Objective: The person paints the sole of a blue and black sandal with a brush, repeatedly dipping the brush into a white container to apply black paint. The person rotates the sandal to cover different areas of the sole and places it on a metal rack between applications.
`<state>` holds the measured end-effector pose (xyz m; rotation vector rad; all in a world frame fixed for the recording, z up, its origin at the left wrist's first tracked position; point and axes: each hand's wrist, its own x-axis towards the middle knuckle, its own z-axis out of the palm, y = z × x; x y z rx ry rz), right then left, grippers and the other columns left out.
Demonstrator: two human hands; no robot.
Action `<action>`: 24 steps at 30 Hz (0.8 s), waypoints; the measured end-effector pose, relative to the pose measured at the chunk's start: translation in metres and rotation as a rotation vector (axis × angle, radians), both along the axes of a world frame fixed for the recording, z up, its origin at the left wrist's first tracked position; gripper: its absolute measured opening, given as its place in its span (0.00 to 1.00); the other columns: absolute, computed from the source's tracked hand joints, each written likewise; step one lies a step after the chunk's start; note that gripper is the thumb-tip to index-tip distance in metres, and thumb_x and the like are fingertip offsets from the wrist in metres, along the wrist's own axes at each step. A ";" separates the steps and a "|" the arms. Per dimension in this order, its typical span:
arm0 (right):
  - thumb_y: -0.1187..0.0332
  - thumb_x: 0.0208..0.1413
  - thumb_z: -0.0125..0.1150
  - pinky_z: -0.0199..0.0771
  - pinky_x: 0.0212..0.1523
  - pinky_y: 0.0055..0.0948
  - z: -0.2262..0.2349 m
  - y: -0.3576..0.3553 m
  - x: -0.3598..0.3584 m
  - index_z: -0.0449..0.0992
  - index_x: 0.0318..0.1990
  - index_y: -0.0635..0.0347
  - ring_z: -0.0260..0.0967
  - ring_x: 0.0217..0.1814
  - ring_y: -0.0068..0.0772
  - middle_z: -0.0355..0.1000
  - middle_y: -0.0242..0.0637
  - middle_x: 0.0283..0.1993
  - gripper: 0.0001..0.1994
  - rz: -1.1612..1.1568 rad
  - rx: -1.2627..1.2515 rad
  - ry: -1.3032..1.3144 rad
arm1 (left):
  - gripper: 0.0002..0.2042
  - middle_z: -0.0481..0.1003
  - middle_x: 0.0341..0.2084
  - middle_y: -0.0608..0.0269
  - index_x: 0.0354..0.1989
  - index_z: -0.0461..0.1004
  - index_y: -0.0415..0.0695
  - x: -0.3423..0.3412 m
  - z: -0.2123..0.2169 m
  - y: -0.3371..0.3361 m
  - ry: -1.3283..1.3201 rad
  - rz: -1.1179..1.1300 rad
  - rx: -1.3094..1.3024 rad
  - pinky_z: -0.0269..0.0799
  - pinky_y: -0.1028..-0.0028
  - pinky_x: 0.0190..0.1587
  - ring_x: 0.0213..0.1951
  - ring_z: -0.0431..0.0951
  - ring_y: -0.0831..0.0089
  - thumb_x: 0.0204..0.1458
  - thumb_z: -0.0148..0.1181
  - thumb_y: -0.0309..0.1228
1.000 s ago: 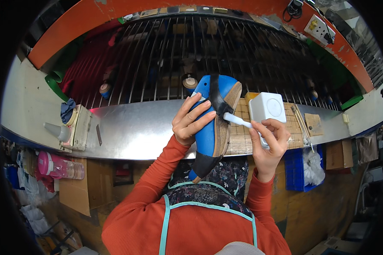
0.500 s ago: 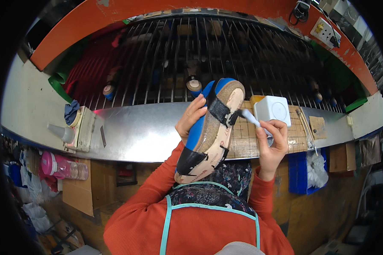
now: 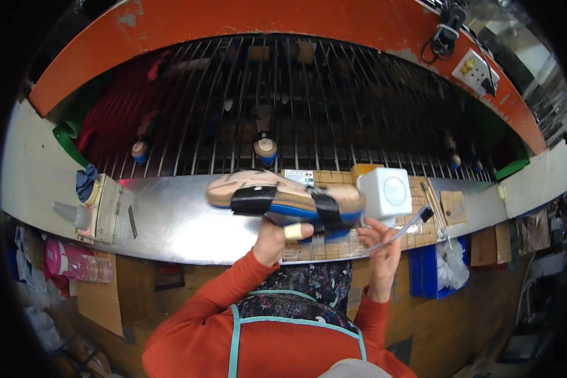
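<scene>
Sideways above the metal surface (image 3: 170,220), the left hand (image 3: 277,239) is gripping a blue-soled shoe (image 3: 283,201) from beneath, while the right hand (image 3: 381,242) is pinching a small brush (image 3: 403,230) beside a white tub (image 3: 384,192).

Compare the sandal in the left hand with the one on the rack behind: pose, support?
The held sandal lies sideways, full length showing; the rack sandal points end-on, only its rounded end visible. The held one is gripped from below by the left hand; the rack one rests on the wire rack. Both have tan soles with blue.
</scene>
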<state>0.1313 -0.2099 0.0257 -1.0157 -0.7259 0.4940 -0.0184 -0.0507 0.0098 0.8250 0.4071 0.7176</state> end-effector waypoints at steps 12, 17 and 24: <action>0.73 0.42 0.69 0.69 0.58 0.34 0.002 -0.017 0.002 0.56 0.61 0.68 0.70 0.54 0.37 0.69 0.44 0.52 0.38 -0.018 -0.013 0.389 | 0.29 0.74 0.47 0.60 0.54 0.69 0.38 0.023 0.013 -0.021 0.103 -0.436 -0.062 0.70 0.73 0.53 0.47 0.75 0.72 0.43 0.73 0.32; 0.65 0.51 0.64 0.68 0.60 0.36 0.006 -0.034 0.048 0.62 0.60 0.69 0.70 0.56 0.37 0.70 0.44 0.55 0.31 0.017 0.075 0.545 | 0.34 0.72 0.54 0.51 0.62 0.63 0.34 0.024 0.007 0.011 0.070 -0.877 0.338 0.64 0.66 0.62 0.58 0.71 0.64 0.47 0.71 0.33; 0.63 0.59 0.55 0.69 0.59 0.43 0.038 -0.030 0.191 0.66 0.59 0.67 0.70 0.57 0.40 0.71 0.44 0.56 0.23 -0.222 0.023 0.350 | 0.45 0.66 0.56 0.32 0.67 0.53 0.33 -0.061 -0.046 0.056 -0.030 -0.801 0.006 0.62 0.54 0.62 0.57 0.70 0.46 0.50 0.60 0.55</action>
